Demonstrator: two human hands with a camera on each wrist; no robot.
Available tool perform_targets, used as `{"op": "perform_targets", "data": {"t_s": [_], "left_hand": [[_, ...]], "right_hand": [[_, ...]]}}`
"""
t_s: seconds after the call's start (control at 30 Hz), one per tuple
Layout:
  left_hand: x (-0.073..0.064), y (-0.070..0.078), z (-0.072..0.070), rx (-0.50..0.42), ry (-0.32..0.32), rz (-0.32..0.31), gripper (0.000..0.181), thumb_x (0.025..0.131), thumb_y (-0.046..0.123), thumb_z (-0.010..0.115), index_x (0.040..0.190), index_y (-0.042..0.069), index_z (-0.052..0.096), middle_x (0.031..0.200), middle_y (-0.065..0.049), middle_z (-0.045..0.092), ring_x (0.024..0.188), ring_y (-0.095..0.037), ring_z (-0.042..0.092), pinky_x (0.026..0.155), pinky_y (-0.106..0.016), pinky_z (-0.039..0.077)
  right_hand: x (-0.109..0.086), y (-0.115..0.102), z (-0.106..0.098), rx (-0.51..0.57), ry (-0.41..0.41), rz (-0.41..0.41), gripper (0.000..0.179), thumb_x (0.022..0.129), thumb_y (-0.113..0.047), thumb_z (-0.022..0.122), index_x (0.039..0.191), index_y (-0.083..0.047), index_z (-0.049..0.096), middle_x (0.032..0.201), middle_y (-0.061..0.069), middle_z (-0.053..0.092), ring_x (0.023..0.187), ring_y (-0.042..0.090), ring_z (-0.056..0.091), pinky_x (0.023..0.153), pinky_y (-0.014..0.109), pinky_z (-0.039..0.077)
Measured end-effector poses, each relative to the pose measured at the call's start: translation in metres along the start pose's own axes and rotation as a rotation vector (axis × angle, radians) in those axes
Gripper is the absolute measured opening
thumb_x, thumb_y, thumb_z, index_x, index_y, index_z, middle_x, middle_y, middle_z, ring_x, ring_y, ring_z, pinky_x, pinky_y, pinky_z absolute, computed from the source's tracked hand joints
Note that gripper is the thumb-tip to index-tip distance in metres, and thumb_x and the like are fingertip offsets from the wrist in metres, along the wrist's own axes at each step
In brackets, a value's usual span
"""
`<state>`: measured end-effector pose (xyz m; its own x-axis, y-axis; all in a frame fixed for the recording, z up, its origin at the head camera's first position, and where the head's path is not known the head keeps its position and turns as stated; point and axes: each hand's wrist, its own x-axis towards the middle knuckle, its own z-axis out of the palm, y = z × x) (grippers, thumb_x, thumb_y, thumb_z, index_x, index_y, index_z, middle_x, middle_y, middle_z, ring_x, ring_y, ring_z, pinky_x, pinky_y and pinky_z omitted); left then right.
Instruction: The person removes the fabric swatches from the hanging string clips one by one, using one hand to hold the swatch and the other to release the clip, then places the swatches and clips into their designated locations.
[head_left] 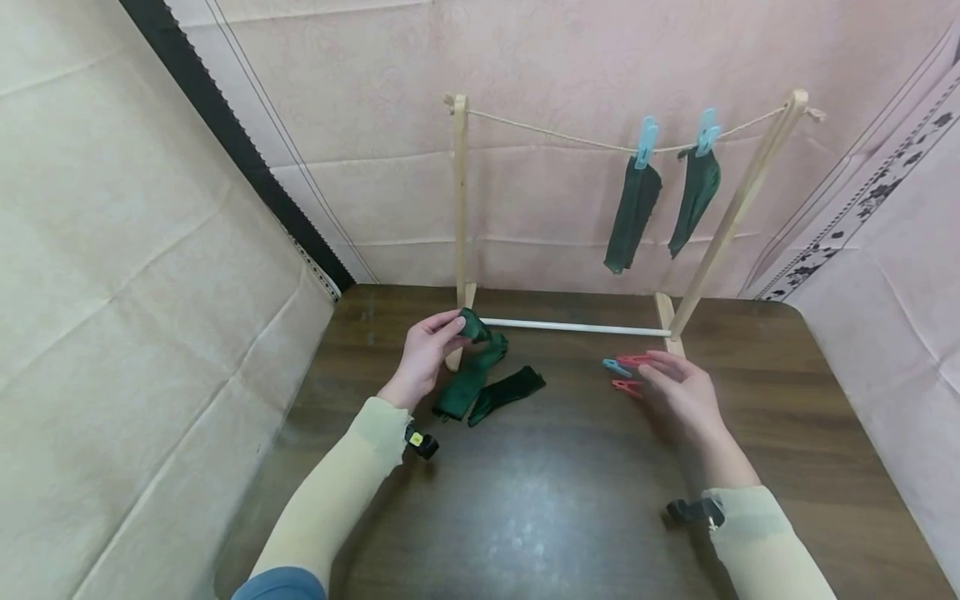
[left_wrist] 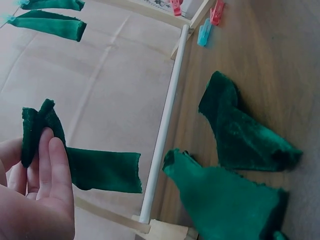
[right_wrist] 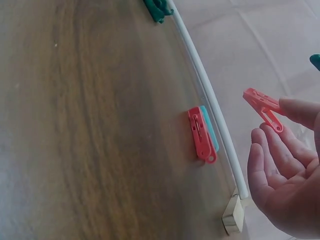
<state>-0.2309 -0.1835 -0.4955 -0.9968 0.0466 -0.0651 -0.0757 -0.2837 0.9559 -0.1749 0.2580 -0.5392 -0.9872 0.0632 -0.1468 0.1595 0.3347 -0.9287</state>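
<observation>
My left hand [head_left: 426,357] pinches a small dark green sock [left_wrist: 105,169] between thumb and fingers, above the table near the rack's left foot. Two more green socks lie below it: a lighter-looking one [left_wrist: 225,195] and a darker, bent one [left_wrist: 250,132]. With thumb and fingertips, my right hand [head_left: 686,396] holds a red clothespin [right_wrist: 262,106] in the air. On the table beneath lie another red clothespin [right_wrist: 201,137] and a blue clothespin [right_wrist: 211,129], side by side. Two green socks [head_left: 633,215] hang from the line by blue clothespins [head_left: 647,143].
A wooden rack with a left post [head_left: 461,200] and a leaning right post [head_left: 738,212] stands at the table's back. A cord [head_left: 555,132] joins their tops; a white rod [head_left: 573,326] runs low between them. Cloth walls [head_left: 337,75] surround the brown table [head_left: 540,500].
</observation>
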Motion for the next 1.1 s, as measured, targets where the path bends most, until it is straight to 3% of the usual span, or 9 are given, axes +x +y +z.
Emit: {"op": "perform_targets", "data": {"t_s": [0.2, 0.5, 0.87, 1.1], "left_hand": [[0.000, 0.003, -0.010, -0.027, 0.023, -0.002, 0.028, 0.103, 0.017, 0.075, 0.127, 0.001, 0.075, 0.110, -0.008, 0.078, 0.091, -0.018, 0.078, 0.096, -0.036, 0.061], [-0.002, 0.005, -0.039, -0.036, 0.078, -0.002, 0.027, 0.102, 0.017, 0.076, 0.125, 0.003, 0.076, 0.115, -0.009, 0.075, 0.094, -0.017, 0.077, 0.105, -0.044, 0.054], [-0.003, 0.003, -0.076, -0.019, 0.172, -0.018, 0.037, 0.101, 0.023, 0.077, 0.131, 0.002, 0.073, 0.123, -0.009, 0.070, 0.099, -0.017, 0.074, 0.102, -0.038, 0.058], [-0.015, -0.005, -0.106, -0.003, 0.222, -0.096, 0.039, 0.101, 0.022, 0.077, 0.133, 0.001, 0.071, 0.122, -0.006, 0.070, 0.098, -0.016, 0.074, 0.103, -0.038, 0.056]], "right_hand": [[-0.003, 0.003, -0.002, -0.001, 0.005, -0.003, 0.067, 0.104, -0.051, 0.068, 0.156, -0.011, 0.055, 0.151, 0.018, 0.061, 0.137, 0.033, 0.059, 0.096, 0.025, 0.050], [-0.004, 0.013, -0.009, 0.005, 0.006, 0.008, 0.067, 0.104, -0.048, 0.069, 0.156, -0.008, 0.054, 0.150, 0.020, 0.061, 0.117, 0.002, 0.066, 0.091, 0.015, 0.050], [-0.009, 0.006, -0.013, 0.011, 0.000, 0.044, 0.063, 0.107, -0.038, 0.069, 0.156, -0.004, 0.052, 0.151, 0.023, 0.059, 0.108, -0.007, 0.064, 0.091, 0.016, 0.049], [-0.009, 0.019, -0.016, -0.013, 0.021, 0.031, 0.065, 0.106, -0.043, 0.068, 0.157, -0.007, 0.052, 0.151, 0.022, 0.059, 0.109, -0.004, 0.064, 0.088, 0.013, 0.051]]}}
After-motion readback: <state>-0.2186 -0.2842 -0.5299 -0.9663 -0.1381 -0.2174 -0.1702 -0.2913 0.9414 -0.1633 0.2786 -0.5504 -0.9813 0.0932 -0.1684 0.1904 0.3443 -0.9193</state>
